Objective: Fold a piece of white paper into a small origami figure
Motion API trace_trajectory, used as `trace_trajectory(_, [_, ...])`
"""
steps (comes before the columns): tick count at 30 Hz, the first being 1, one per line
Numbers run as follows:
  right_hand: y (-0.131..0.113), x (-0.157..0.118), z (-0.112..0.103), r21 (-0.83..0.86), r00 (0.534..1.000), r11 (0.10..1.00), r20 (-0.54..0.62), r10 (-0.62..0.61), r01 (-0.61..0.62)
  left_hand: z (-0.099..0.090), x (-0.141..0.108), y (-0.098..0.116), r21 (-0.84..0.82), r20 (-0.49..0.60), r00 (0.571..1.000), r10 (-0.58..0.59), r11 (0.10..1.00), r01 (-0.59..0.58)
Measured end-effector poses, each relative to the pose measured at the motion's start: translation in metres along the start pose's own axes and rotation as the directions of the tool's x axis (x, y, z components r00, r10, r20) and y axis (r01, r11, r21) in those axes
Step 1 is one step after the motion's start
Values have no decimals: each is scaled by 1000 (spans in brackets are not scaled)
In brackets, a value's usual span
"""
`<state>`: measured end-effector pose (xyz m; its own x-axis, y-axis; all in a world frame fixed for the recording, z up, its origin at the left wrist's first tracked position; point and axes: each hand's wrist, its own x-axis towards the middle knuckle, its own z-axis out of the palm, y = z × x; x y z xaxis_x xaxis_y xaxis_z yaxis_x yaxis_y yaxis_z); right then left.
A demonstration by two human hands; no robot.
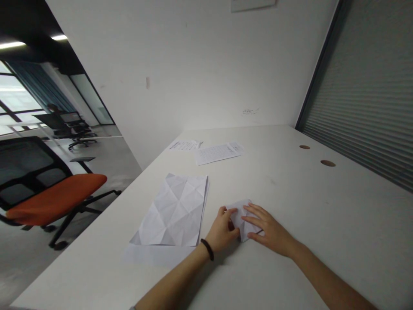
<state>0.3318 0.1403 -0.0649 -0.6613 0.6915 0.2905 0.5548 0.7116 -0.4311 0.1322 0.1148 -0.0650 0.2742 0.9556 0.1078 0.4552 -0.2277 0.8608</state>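
A small folded piece of white paper (244, 224) lies on the white table between my two hands. My left hand (223, 228), with a dark band on the wrist, grips the paper's left edge between thumb and fingers. Across the right part of it my right hand (266, 228) rests with fingers spread and lying flat. Both hands hide parts of the paper, so its full shape does not show. To the left of my left hand lies a larger creased sheet of white paper (177, 211), on top of other sheets.
Printed sheets (219, 153) lie farther back on the table (290, 193), near the wall. Two round holes (328, 163) pierce the tabletop at the right, beside a blind-covered window. An orange-seated chair (61, 196) stands left of the table; a person sits far behind it.
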Motion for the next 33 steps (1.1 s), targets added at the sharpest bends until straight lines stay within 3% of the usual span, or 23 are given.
trace_trajectory(3, [2,-1,-2,-27,999,1000,-32,15,-15,-8,-4,4,410,-40,988,147,905,-118])
trace_trajectory(6, [4,-2,-3,-23,998,1000,-68,10,-12,-16,-3,6,555,117,959,258,784,-279])
trace_trajectory(8, [6,-3,-3,-2,998,1000,-66,18,-19,-20,-1,5,536,260,926,273,757,-373])
trace_trajectory(10, [7,-3,-3,22,998,999,-61,27,-26,-22,1,5,518,314,903,291,745,-421])
trace_trajectory(15, [4,2,-1,54,996,998,-85,22,-17,-20,-1,12,553,321,885,338,692,-465])
trace_trajectory(21, [1,9,-1,59,992,998,-123,25,-18,-16,-4,16,605,307,896,321,661,-444])
trace_trajectory(29, [-1,3,-10,320,976,946,-184,120,-56,-16,-5,19,618,283,908,308,666,-418])
trace_trajectory(31, [-1,2,-13,383,978,923,-172,118,-44,-17,-5,20,586,293,897,330,680,-441])
trace_trajectory(33, [-1,2,-14,410,983,912,-152,98,-28,-16,-5,20,508,341,860,379,696,-508])
